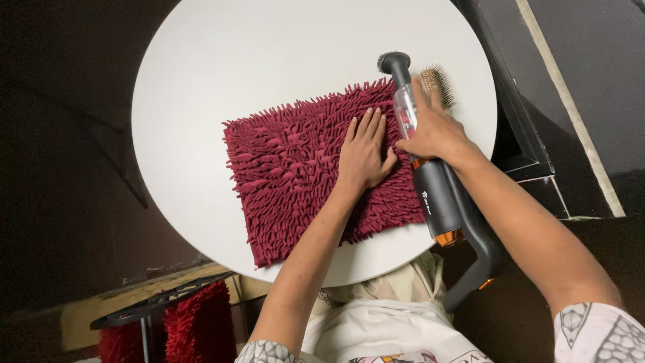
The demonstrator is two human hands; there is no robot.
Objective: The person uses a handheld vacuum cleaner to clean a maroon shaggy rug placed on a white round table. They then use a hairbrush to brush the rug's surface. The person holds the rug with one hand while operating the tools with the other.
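Right hand (435,131) gripping handheld vacuum (440,195), nozzle pointing away, left hand (363,154) flat, fingers open

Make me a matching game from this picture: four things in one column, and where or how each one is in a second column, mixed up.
Things:
1. left hand
2. right hand
3. brush
4. mat

Places or states:
A. lying on the white table, dark red and shaggy
B. flat on the mat, fingers together
C. wrapped around the vacuum
D. by the table's right edge, partly behind a hand

Pairs: 1-B, 2-C, 3-D, 4-A
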